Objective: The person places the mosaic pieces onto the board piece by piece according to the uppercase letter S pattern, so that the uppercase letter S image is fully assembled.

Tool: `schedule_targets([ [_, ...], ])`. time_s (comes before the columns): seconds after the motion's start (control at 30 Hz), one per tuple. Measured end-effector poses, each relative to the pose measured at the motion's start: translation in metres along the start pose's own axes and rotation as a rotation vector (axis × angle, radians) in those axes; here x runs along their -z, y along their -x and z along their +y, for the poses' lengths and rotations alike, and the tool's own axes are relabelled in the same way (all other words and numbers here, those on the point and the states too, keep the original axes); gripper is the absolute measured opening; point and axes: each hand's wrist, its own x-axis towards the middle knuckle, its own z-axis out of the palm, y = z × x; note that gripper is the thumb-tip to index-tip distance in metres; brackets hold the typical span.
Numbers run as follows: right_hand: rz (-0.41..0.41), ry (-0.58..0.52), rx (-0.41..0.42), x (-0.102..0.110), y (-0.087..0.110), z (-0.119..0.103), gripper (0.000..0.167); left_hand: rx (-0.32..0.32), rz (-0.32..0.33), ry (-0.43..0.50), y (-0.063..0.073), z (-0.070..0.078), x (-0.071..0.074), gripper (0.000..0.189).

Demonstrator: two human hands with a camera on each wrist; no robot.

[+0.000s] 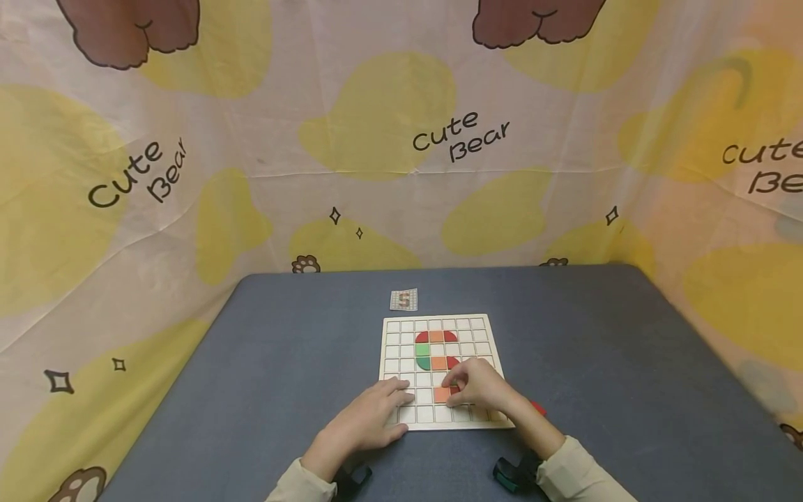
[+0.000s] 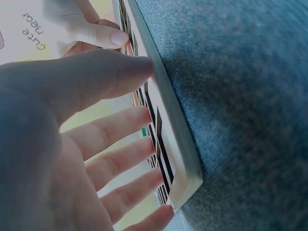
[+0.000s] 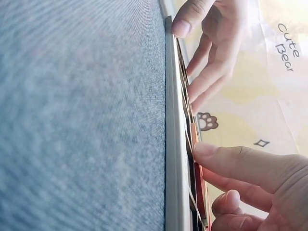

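Observation:
A white gridded board (image 1: 392, 326) lies on the table. Red, orange and green tiles sit in its cells, among them a light green tile (image 1: 422, 350), a dark green rounded tile (image 1: 423, 363) and an orange tile (image 1: 442, 395). My right hand (image 1: 479, 383) bends over the lower middle cells, thumb and forefinger about a dark red tile (image 1: 454, 390) beside that orange one; the fingers cover most of it. With fingers spread, my left hand (image 1: 370, 413) rests on the board's lower left edge. In the left wrist view its thumb (image 2: 115, 72) lies along the near rim.
A small pattern card (image 1: 403, 300) lies just beyond the board. Something red (image 1: 538, 408) shows partly behind my right forearm. The grey-blue table cover (image 1: 301, 335) reaches to a printed cloth backdrop (image 1: 376, 125). Dark wrist straps (image 1: 514, 474) sit by the sleeves.

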Motion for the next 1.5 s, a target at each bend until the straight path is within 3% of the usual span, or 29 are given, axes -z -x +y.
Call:
schedule_targets([
  [0.53, 0.0, -0.062, 0.018, 0.011, 0.004, 0.006, 0.018, -0.02, 0.022, -0.018, 0.0, -0.001, 0.0, 0.041],
  [0.77, -0.014, -0.095, -0.025, 0.019, 0.008, 0.011, 0.019, -0.018, 0.014, -0.011, -0.001, -0.002, -0.002, 0.042],
  [0.93, -0.011, -0.085, -0.021, 0.026, 0.011, 0.017, 0.021, 0.003, -0.005, -0.003, -0.001, -0.002, -0.002, 0.042],
  [1.17, -0.002, -0.087, -0.001, 0.038, 0.015, 0.025, 0.023, -0.028, 0.024, 0.011, 0.001, 0.0, 0.0, 0.041],
  [1.5, 0.022, -0.107, -0.021, 0.048, 0.024, 0.034, 0.025, -0.018, 0.018, 0.011, 0.001, 0.001, 0.002, 0.042],
])
